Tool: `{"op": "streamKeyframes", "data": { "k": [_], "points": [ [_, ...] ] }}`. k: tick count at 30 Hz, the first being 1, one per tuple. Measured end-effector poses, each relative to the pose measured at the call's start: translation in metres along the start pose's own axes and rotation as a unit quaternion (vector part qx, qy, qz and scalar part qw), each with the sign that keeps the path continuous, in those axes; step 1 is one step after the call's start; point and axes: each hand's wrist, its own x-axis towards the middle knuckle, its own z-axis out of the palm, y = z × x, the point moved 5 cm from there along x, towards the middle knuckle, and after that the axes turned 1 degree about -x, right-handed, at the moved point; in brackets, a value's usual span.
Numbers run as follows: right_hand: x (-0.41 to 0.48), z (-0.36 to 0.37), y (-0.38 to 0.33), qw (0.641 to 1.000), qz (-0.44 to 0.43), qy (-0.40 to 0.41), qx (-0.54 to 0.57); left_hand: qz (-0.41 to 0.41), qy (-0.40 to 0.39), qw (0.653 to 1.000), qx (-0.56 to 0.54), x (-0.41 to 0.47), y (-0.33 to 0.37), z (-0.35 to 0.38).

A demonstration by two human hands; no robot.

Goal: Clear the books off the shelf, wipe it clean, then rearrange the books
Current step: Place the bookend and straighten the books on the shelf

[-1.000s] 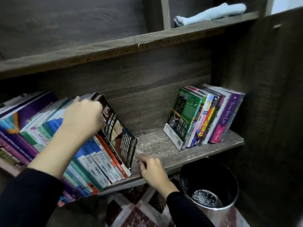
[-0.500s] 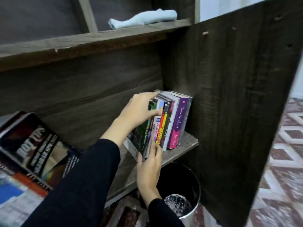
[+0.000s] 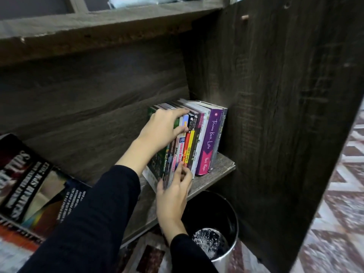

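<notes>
A short row of upright books (image 3: pixel 204 138) stands at the right end of the wooden shelf (image 3: pixel 218 172), against the side panel. The rightmost wide spine is purple. My left hand (image 3: pixel 163 129) grips the tops of the left books in the row, fingers curled over them. My right hand (image 3: pixel 173 194) holds the bottom of the same books, thumb on the front cover and fingers on the spines. A second stack of books (image 3: pixel 29 186) leans at the left, a black cover facing me.
A black-lined metal bin (image 3: pixel 214 231) stands on the floor under the shelf's right end. A pale blue cloth (image 3: pixel 149 0) lies on the shelf above. The dark side panel (image 3: pixel 275 115) closes the right. Patterned floor (image 3: pixel 334 223) lies beyond it.
My left hand left the left stack and went to the right row; my right hand rose from the shelf edge to its base. Both now hold those books, and the view has closed in.
</notes>
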Motion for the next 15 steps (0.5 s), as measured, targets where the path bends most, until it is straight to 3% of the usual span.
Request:
{"op": "streamKeyframes", "data": {
  "k": [4, 8, 10, 15],
  "points": [
    [-0.004, 0.001, 0.000, 1.000, -0.008, -0.006, 0.023, 0.005, 0.010, 1.000, -0.021, -0.010, -0.004, -0.009],
    [-0.004, 0.004, 0.002, 0.983, 0.053, -0.124, 0.126, 0.003, 0.032, 0.998, -0.044, -0.029, -0.013, -0.022],
    [-0.004, 0.009, 0.002, 0.972, 0.073, -0.186, 0.121, 0.000, 0.048, 0.998, -0.049, -0.041, -0.018, -0.029],
    [-0.011, 0.020, -0.004, 0.969, 0.060, -0.223, 0.088, -0.005, 0.042, 0.998, -0.052, -0.063, -0.028, -0.037]
  ]
}}
